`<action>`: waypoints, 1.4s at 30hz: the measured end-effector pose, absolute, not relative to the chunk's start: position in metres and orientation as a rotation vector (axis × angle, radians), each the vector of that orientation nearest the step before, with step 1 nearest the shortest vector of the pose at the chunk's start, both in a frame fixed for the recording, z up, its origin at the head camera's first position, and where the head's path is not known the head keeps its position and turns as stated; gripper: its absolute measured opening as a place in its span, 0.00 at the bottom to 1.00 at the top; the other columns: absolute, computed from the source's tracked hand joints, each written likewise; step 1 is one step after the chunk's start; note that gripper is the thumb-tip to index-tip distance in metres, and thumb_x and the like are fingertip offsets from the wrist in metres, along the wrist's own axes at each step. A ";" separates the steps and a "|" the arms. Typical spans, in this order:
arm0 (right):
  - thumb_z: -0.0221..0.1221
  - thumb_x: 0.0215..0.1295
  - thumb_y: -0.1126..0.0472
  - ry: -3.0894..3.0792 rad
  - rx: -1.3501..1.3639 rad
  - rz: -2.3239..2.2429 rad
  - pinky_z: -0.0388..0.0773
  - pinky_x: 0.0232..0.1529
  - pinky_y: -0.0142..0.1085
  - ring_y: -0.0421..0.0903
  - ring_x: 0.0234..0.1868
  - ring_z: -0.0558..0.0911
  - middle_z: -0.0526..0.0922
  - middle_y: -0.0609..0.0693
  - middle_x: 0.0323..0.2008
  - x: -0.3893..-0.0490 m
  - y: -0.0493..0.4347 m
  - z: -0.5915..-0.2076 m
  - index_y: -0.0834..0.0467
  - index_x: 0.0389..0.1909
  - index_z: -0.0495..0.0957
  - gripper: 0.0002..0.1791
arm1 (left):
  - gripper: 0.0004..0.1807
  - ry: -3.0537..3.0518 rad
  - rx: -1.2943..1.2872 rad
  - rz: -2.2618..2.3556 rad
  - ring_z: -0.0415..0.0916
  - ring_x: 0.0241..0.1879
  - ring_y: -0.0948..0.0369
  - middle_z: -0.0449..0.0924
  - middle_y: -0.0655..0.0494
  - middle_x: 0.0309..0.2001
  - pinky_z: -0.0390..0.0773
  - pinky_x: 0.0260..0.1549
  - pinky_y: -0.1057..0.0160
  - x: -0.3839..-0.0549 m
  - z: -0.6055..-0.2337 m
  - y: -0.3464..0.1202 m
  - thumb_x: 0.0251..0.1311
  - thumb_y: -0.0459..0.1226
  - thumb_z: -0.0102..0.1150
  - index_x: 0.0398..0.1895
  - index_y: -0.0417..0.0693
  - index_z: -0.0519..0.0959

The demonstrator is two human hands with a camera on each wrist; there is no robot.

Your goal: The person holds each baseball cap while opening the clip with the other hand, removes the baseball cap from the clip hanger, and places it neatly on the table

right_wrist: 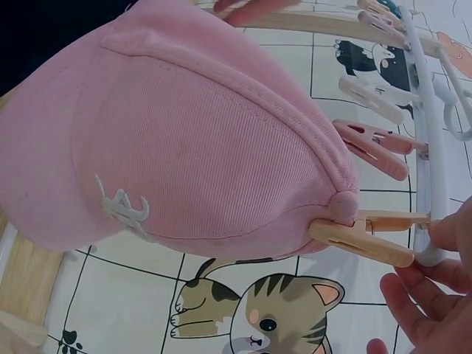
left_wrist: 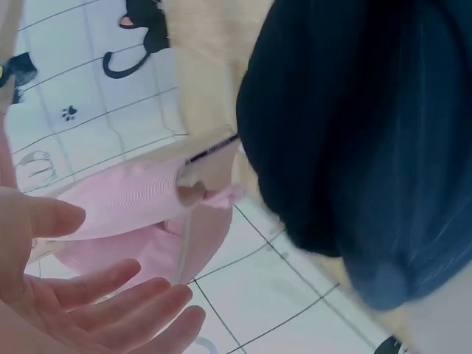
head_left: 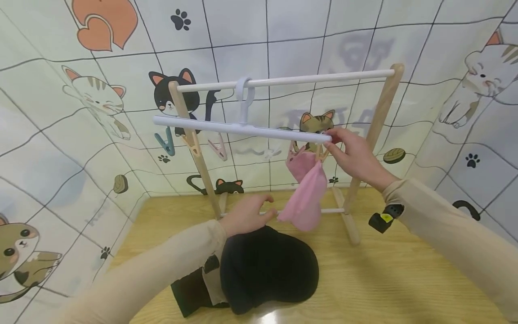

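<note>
A pink cap hangs from an orange clothespin under the right end of a white clip hanger. My right hand pinches that end of the bar between thumb and fingers. Beside the orange pin, a dusky pink clothespin points toward the cap's edge; whether it grips the cloth I cannot tell. My left hand is held with loosely bent, spread fingers just left of the cap, nothing in it. Below it a black cap lies on the table.
The hanger hooks over the top rail of a wooden rack. A teal clothespin and others dangle from its left half. A dark brown item lies beside the black cap. Cat-patterned walls stand close behind and at the sides.
</note>
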State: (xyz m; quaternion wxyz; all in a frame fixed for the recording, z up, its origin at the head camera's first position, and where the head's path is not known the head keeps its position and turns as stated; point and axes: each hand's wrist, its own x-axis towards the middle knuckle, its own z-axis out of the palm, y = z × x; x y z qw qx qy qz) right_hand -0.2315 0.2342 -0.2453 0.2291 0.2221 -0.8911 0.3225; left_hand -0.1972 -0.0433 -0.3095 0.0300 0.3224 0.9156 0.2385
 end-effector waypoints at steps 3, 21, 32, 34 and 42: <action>0.53 0.71 0.65 -2.466 0.603 0.892 0.66 0.36 0.46 0.55 0.37 0.76 0.81 0.64 0.43 -0.230 0.230 -0.245 0.68 0.53 0.73 0.14 | 0.24 2.836 0.973 0.620 0.76 0.53 0.51 0.78 0.45 0.54 0.73 0.53 0.53 -0.205 -0.306 -0.035 0.66 0.44 0.56 0.58 0.36 0.74; 0.55 0.70 0.64 -2.455 0.617 1.009 0.66 0.43 0.49 0.56 0.45 0.78 0.82 0.61 0.40 -0.223 0.212 -0.255 0.65 0.50 0.75 0.12 | 0.16 2.835 0.955 0.903 0.77 0.27 0.61 0.77 0.55 0.28 0.73 0.26 0.67 -0.220 -0.326 0.030 0.62 0.44 0.62 0.41 0.43 0.72; 0.56 0.69 0.60 -2.510 0.498 0.969 0.73 0.42 0.49 0.58 0.43 0.79 0.78 0.63 0.44 -0.226 0.209 -0.264 0.70 0.54 0.70 0.19 | 0.03 2.772 0.945 1.205 0.68 0.20 0.64 0.70 0.58 0.21 0.69 0.22 0.71 -0.215 -0.321 0.046 0.63 0.29 0.54 0.31 0.41 0.75; 0.56 0.69 0.55 -2.562 0.413 0.935 0.75 0.39 0.48 0.56 0.41 0.80 0.79 0.62 0.43 -0.225 0.209 -0.268 0.69 0.53 0.70 0.22 | 0.05 2.776 0.924 1.187 0.67 0.19 0.64 0.68 0.58 0.19 0.67 0.20 0.71 -0.213 -0.321 0.047 0.62 0.28 0.54 0.28 0.42 0.73; 0.53 0.64 0.34 -2.734 0.259 0.787 0.59 0.16 0.36 0.45 0.16 0.68 0.72 0.47 0.14 -0.222 0.202 -0.280 0.57 0.19 0.77 0.31 | 0.08 2.786 0.933 1.119 0.66 0.20 0.64 0.66 0.60 0.18 0.68 0.22 0.71 -0.200 -0.324 0.052 0.62 0.29 0.54 0.26 0.44 0.69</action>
